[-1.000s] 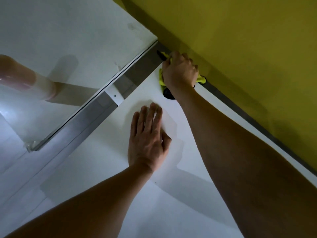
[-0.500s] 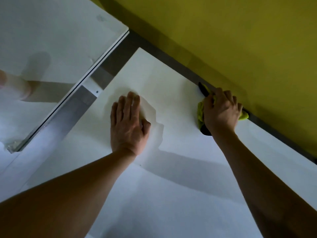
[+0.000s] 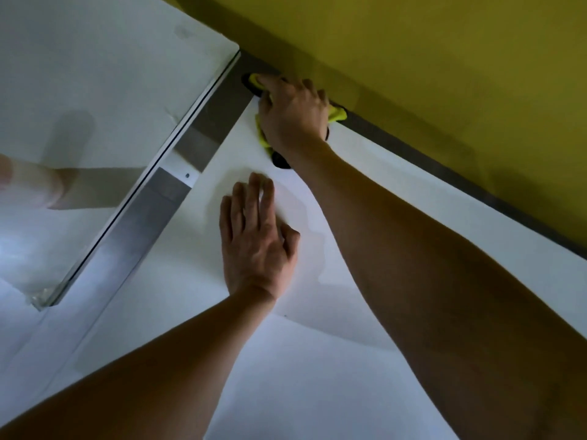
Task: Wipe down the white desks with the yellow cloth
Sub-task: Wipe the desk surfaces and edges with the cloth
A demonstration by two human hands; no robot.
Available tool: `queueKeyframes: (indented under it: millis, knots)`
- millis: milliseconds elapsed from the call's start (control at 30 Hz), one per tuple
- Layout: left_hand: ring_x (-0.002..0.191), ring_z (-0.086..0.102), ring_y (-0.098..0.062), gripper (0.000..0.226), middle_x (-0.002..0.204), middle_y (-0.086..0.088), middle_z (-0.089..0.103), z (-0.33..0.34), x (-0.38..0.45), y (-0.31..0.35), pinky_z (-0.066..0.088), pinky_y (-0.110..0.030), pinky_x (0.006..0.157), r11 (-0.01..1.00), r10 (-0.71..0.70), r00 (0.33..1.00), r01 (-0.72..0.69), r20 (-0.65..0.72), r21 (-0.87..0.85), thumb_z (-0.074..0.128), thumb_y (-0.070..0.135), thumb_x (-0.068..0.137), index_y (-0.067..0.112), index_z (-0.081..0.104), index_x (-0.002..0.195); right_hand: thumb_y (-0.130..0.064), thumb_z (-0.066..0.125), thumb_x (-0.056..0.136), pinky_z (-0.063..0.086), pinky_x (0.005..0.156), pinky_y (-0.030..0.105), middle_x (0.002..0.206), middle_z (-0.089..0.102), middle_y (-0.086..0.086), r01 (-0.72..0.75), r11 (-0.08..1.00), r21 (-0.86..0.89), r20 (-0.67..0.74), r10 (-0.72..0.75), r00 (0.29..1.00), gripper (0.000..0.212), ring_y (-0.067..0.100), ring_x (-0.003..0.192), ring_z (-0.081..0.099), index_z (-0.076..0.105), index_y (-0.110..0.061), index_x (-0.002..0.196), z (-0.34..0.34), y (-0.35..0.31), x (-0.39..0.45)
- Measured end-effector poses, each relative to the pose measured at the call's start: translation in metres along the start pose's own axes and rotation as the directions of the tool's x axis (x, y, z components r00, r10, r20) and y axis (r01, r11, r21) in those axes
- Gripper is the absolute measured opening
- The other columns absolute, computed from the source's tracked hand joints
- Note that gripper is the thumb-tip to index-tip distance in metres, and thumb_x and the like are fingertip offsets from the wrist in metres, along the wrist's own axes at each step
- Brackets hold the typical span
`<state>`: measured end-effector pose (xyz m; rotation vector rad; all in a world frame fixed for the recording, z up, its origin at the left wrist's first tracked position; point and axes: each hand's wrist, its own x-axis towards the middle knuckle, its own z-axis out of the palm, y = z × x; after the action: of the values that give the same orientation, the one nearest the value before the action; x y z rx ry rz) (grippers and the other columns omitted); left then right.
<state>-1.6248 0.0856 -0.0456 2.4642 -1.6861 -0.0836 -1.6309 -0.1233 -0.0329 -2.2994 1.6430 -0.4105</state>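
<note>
Yellow cloth (image 3: 337, 113) pressed under right hand (image 3: 293, 117) at bench (image 3: 317, 376) far corner; left hand (image 3: 255, 239) laid flat, nearer

Your yellow cloth (image 3: 337, 113) sits bunched at the far corner of the white desk (image 3: 317, 376), against the yellow wall, mostly covered, with black edging showing; a second white desk (image 3: 95, 90) adjoins at left.
</note>
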Motion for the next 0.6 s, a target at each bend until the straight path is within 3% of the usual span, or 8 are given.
queueKeyframes:
  millis: [167,467,600]
  knots:
    - [0.157,0.022,-0.035,0.073,0.169,-0.013,0.025,0.0,-0.004,0.0,0.015,-0.05,0.129,1.0,0.006,1.0,-0.006,-0.012,-0.01,0.035,0.04,0.097,0.011,0.025,0.163,-0.038,0.045,0.097,0.035,0.101,0.041,0.122,0.062,-0.003,-0.055,0.997,0.045,0.008,0.055,0.998,0.035,0.024,0.117,0.055,0.062,-0.037,0.127,-0.012,0.021,-0.016]
    - [0.156,0.02,-0.038,0.074,0.169,-0.016,0.025,-0.005,-0.004,0.003,0.013,-0.052,0.129,0.999,0.021,1.0,-0.021,0.009,-0.025,0.04,0.037,0.096,0.008,0.023,0.162,-0.033,0.04,0.094,0.041,0.091,0.045,0.102,0.063,0.011,-0.325,0.941,-0.099,-0.132,0.311,0.941,0.03,0.034,0.098,0.059,0.063,-0.015,0.1,-0.086,0.159,-0.123]
    - [0.156,0.02,-0.038,0.075,0.169,-0.017,0.024,-0.007,-0.001,0.004,0.013,-0.052,0.129,1.0,0.017,1.0,-0.016,0.025,-0.023,0.04,0.037,0.096,0.007,0.022,0.162,-0.035,0.032,0.088,0.039,0.086,0.044,0.107,0.061,0.015,-0.356,0.926,-0.128,-0.173,0.332,0.927,0.041,0.035,0.099,0.057,0.057,-0.013,0.112,-0.079,0.141,-0.113]
